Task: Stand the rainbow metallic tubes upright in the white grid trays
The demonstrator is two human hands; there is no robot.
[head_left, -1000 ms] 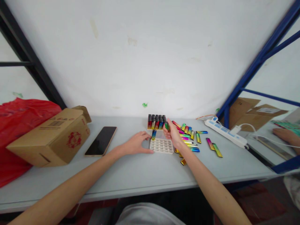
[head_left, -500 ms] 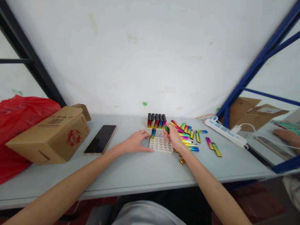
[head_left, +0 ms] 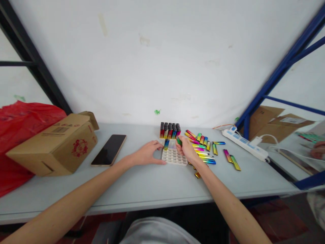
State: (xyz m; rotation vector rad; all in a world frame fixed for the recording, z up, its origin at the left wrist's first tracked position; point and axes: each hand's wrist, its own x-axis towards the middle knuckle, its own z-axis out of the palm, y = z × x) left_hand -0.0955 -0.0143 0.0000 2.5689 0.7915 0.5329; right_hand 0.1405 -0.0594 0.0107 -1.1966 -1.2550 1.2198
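Observation:
A white tray with rows of small holes [head_left: 174, 156] lies on the table before me. One blue-and-yellow lighter [head_left: 166, 144] stands upright at its back left corner. My left hand [head_left: 147, 154] rests at the tray's left side, thumb and fingers apart, the thumb tip by the front left corner. Over the tray's right part, my right hand [head_left: 188, 149] is closed on a green lighter [head_left: 179, 141], mostly covered by the fingers. Behind the tray stands a block of upright lighters with black tops [head_left: 170, 130]. Loose shiny lighters [head_left: 207, 156] lie to the right, some partly under my right arm.
To the left are a phone [head_left: 109, 150], a cardboard box [head_left: 53, 145] and a red plastic bag [head_left: 25, 117]. A white power strip [head_left: 245, 144] with cables lies at the right, beside a blue metal frame [head_left: 269, 81]. Beyond it, another person's hand [head_left: 318, 150] shows.
My right hand, with the green lighter, has shifted very slightly over the tray. My left hand stays in place. The other person's hand at far right has moved.

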